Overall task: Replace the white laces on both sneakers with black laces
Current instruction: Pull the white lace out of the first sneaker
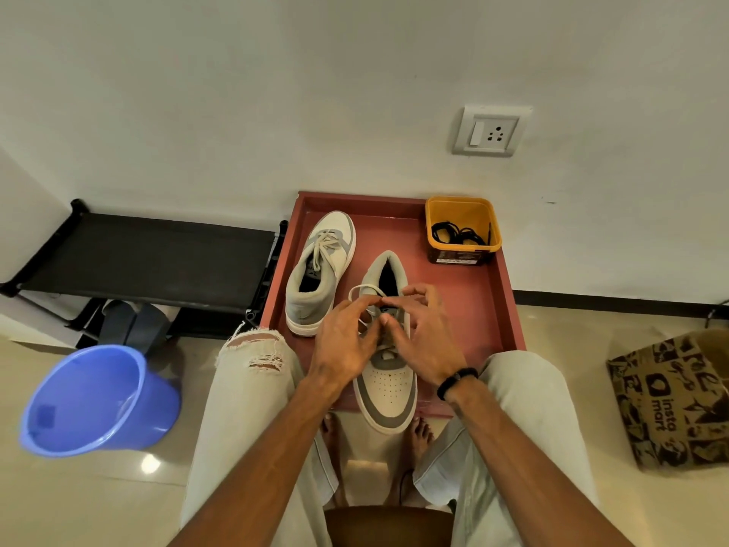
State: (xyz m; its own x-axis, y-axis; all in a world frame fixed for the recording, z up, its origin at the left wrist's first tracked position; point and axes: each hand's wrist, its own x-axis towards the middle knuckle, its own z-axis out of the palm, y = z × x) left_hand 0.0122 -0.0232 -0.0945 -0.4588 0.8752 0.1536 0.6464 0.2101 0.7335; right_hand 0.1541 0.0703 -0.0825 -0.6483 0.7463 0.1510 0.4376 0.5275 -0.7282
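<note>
Left hand (342,341): fingers pinch the white lace (361,290) over the near sneaker (388,382).
Right hand (424,333): fingers pinch the same lace.
Far sneaker (321,270): on the red tray (489,305), still white-laced.
Black laces (457,233): in the yellow tub (462,230).

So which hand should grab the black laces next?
Probably the right hand: the yellow tub holding the black laces sits on its side of the tray. The left hand would have to cross over the sneaker.

head view, steeply down (close) over tray (509,309)
</note>
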